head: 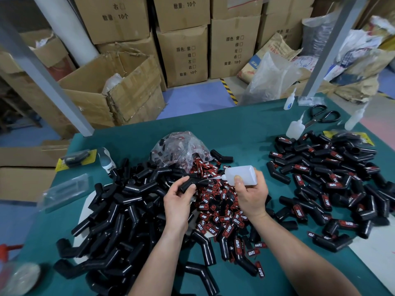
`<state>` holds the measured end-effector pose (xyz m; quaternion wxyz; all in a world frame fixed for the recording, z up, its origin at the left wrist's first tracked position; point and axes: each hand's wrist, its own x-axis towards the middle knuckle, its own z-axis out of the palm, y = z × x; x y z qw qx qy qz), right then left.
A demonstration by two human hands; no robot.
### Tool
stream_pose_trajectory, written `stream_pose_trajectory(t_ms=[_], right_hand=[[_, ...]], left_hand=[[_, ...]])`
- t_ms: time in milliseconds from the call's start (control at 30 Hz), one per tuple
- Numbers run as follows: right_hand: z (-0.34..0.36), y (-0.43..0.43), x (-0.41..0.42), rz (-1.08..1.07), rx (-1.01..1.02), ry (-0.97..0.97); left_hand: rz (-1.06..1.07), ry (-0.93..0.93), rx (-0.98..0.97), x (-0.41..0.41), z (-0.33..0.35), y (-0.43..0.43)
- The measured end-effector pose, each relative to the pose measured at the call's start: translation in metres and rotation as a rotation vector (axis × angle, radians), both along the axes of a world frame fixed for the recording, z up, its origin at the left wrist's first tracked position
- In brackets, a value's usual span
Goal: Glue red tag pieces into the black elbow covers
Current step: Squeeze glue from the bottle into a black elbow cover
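**Glue goes on a light, glossy cover held by one leg**

Just above the centre of the frame, the left hand (179, 202) holds one black elbow cover (190, 183). Its fingers (185, 190) are curled under one leg of the bend and the thumb presses on top, so the other leg points right towards the glue bottle (242, 175). The right hand (252, 196) has its fingers wrapped round the translucent bottle, thumb flat against the side. The thin nozzle reaches left to the cover; whether the tip touches it is too fine to tell.

The cover looks like a small hollow piece of moulded plastic or rubber: probably light, somewhat springy, and smooth enough to slip. Gripping one leg near the bend seems the best hold, as it leaves the tag seat clear and keeps skin away from wet glue. The bottle looks soft-walled, so a gentle squeeze should do; a hard one would likely flood the seat.

The red tag pieces (215, 202) lie heaped on the bench (245, 129) below and between the hands. They appear thin, flexible and nearly weightless, so a fingertip pinch at the edges suits them, printed face up.

Untagged covers (119, 210) are piled at lower left, and tagged covers (333, 182) lie at right.
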<state>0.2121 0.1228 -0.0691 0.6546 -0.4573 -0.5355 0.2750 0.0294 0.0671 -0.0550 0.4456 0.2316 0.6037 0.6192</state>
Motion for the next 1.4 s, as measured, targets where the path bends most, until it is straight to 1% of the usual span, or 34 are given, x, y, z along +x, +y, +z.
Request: stream_pose_trajectory(t_ms=[367,800,933,1100,1300,1400], right_hand=[[0.0038,-0.0010,-0.0001,-0.001,0.029,-0.059],[0.0058,-0.0019,0.0000,0.011,0.048,-0.077],[0.0047,-0.0011,-0.0004,0.000,0.041,-0.065],[0.0038,-0.0005,0.0008,-0.019,0.033,-0.041],[0.0040,0.0001,0.0010,-0.018,0.022,-0.023],[0.0026,0.0000,0.0012,-0.012,0.025,-0.042]], left_hand=[[-0.017,-0.008,-0.007,0.0003,0.0006,0.0003],[-0.012,-0.018,-0.007,0.0002,0.0001,0.0002],[-0.023,-0.031,-0.016,-0.0003,-0.0012,0.0004],[-0.014,-0.003,-0.012,-0.0015,-0.0027,0.0003],[-0.014,0.016,0.026,-0.0017,-0.0037,0.0006],[-0.026,0.026,0.028,-0.0017,-0.0043,0.0006]])
